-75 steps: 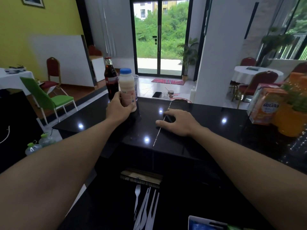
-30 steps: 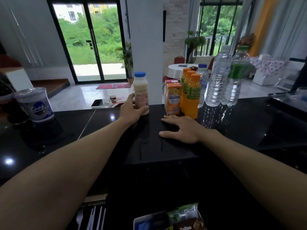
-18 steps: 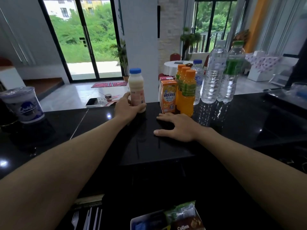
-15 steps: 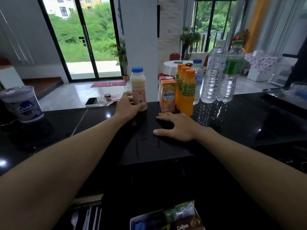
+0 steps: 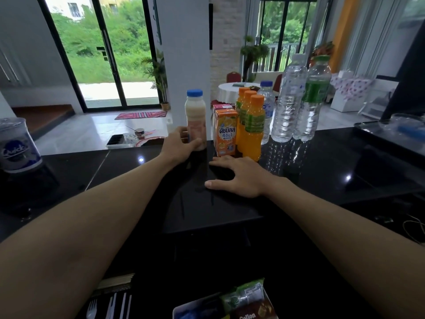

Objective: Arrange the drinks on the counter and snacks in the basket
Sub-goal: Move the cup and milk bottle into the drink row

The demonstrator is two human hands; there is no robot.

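Observation:
A milky drink bottle with a blue cap (image 5: 196, 116) stands upright at the far edge of the black counter (image 5: 322, 171). My left hand (image 5: 179, 145) is wrapped around its lower part. Right beside it stand orange juice cartons (image 5: 225, 132), orange juice bottles (image 5: 253, 125) and clear water bottles (image 5: 290, 100), one with a green label (image 5: 314, 97). My right hand (image 5: 239, 176) lies flat on the counter, fingers spread, holding nothing. Snack packets (image 5: 248, 302) lie in a white basket (image 5: 184, 310) at the bottom edge.
A lidded plastic cup (image 5: 16, 143) stands at the far left of the counter. White plastic forks (image 5: 110, 307) lie at the bottom left. A dark tray (image 5: 391, 139) with clear items sits at the right. A white pillar (image 5: 184, 54) rises behind the counter.
My left hand has carried the milky bottle from beside a cola bottle at the left over to the drinks group and set it next to the juice cartons. My right hand stayed flat.

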